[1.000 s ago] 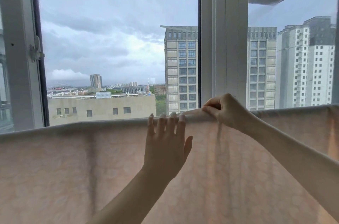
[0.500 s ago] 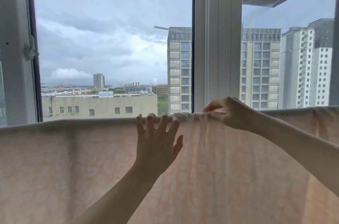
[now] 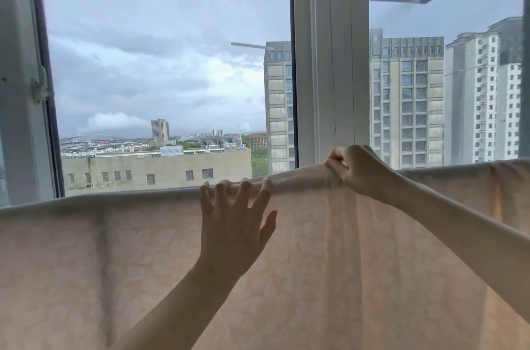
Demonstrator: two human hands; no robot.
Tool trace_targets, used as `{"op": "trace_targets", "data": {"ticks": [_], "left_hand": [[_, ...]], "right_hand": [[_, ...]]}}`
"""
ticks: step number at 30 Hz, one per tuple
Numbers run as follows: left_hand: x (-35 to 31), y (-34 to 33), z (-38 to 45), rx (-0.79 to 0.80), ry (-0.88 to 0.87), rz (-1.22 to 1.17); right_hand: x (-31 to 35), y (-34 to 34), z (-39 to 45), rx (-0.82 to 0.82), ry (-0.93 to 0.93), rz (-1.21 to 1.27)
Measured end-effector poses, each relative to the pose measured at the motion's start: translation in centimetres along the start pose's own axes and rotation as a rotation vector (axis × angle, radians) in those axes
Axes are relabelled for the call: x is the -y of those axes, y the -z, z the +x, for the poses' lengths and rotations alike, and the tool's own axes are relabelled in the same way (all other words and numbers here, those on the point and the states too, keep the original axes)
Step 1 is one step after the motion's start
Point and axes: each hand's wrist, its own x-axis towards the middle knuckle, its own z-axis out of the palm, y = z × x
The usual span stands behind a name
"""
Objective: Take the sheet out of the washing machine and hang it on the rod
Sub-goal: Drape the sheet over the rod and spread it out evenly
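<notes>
Already the sheet (image 3: 286, 278) is hanging over the rod, which is lying hidden under the fold running across the middle of the frame, in front of the window (image 3: 172, 77). The right hand (image 3: 358, 169), right of centre, is pinching the top fold between curled fingers and thumb, lifting a small ridge of cloth. The left hand (image 3: 232, 220), at centre, is lying flat with fingers spread, their tips hooking over the fold. To do this well, I judge the pinching hand should be drawing the bunched cloth sideways while the flat one is steadying the drape. Pale pink and faintly patterned, the sheet is glowing with backlight and showing vertical creases.
</notes>
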Motion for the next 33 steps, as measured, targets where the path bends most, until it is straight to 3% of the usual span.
{"op": "trace_targets", "data": {"ticks": [9,17,27,33], "left_hand": [[-4.4,0.8,1.7,0.095,-0.022,-0.069],[-7.4,0.0,2.4,0.051,-0.019,-0.067],[-7.1,-0.3,2.6,-0.005,-0.004,-0.055],[-7.2,-0.3,2.8,0.005,0.001,-0.02]], "right_hand": [[-0.3,-0.4,0.1,0.002,0.047,0.021],[-0.7,-0.4,-0.9,-0.033,0.111,0.045],[-4.1,2.3,-1.3,0.186,0.029,0.107],[-4.8,1.9,-1.1,0.018,0.027,0.184]]}}
